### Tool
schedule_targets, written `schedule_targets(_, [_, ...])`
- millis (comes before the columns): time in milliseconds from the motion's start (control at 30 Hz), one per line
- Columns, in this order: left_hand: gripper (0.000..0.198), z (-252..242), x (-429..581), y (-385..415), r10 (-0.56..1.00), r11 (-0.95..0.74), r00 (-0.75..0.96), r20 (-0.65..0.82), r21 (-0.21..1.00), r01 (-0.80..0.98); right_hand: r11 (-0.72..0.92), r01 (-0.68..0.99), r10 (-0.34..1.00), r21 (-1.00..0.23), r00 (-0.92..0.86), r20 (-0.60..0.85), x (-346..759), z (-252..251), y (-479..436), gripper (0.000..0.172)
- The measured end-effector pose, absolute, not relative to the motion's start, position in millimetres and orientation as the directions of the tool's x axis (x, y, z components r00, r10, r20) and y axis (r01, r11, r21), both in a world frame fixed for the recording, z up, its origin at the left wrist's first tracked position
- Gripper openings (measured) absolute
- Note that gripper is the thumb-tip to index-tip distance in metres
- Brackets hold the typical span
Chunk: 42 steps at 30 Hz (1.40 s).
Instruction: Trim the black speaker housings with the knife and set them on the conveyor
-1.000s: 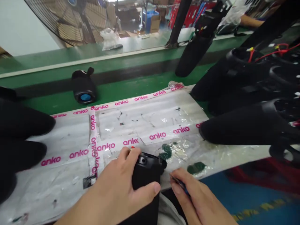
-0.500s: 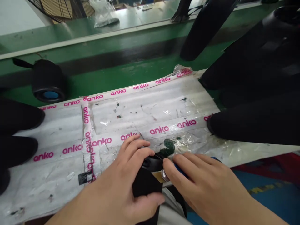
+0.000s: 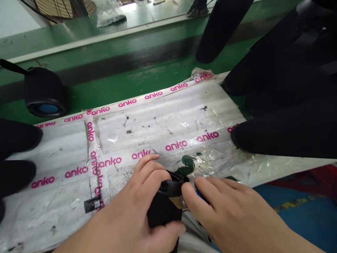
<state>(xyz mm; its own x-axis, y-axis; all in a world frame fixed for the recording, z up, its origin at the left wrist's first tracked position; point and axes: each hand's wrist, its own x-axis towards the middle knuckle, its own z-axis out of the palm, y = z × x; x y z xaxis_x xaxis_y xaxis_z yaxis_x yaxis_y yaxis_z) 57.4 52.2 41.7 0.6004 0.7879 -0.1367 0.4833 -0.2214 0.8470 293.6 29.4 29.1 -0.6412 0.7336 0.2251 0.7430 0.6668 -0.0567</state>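
My left hand (image 3: 139, 200) is wrapped around a black fabric-covered portable speaker (image 3: 163, 211), fingers over its top end and thumb along the near side. The speaker stays close to my body at the table's front edge. Against its glossy black end rim, my right hand (image 3: 229, 207) grips a blue-handled tool (image 3: 202, 196) with a metal collar. The tool's kind and its tip are mostly hidden by my fingers. A tan flat piece (image 3: 176, 201) shows between the tool and the speaker.
White padding bound with pink-lettered "anko" tape (image 3: 176, 145) covers the worktop. Black speakers lie at the left (image 3: 15, 137) and right (image 3: 276, 137). Another speaker with a blue end (image 3: 44, 93) rests on the green surface (image 3: 142, 75) behind. A clear plastic bag (image 3: 110, 15) is farther back.
The whole view has shifted slightly, with the background moving left. Both hands keep their hold, and the speaker's end rim is tilted a little more into view.
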Motion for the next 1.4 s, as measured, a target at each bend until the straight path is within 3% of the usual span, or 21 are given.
schedule_targets(300, [0.044,40,58,55,0.78,-0.163,0.601,-0.172,0.873,0.46,0.686,0.703,0.723,-0.188,-0.632,0.277,297,23,30,0.033])
schedule_targets(800, [0.034,49,71,54,0.828,-0.144,0.531,-0.178,0.848,0.509,0.574,0.818,0.81,-0.024,-0.563,0.166,289,31,18,0.051])
schedule_targets(933, [0.03,49,77,51,0.843,-0.197,0.519,-0.143,0.815,0.545,0.579,0.814,0.813,-0.049,-0.57,0.119,288,31,16,0.053])
schedule_targets(1000, [0.029,48,77,50,0.839,-0.23,0.531,-0.121,0.804,0.548,0.588,0.804,0.809,-0.084,-0.584,0.072,287,35,19,0.052])
schedule_targets(1200, [0.024,41,74,50,0.837,-0.279,0.543,-0.071,0.799,0.533,0.576,0.805,0.707,-0.142,-0.578,-0.408,281,63,48,0.041])
schedule_targets(1400, [0.018,43,80,51,0.836,-0.282,0.542,-0.089,0.777,0.563,0.58,0.803,0.667,-0.135,-0.564,-0.487,268,97,66,0.035])
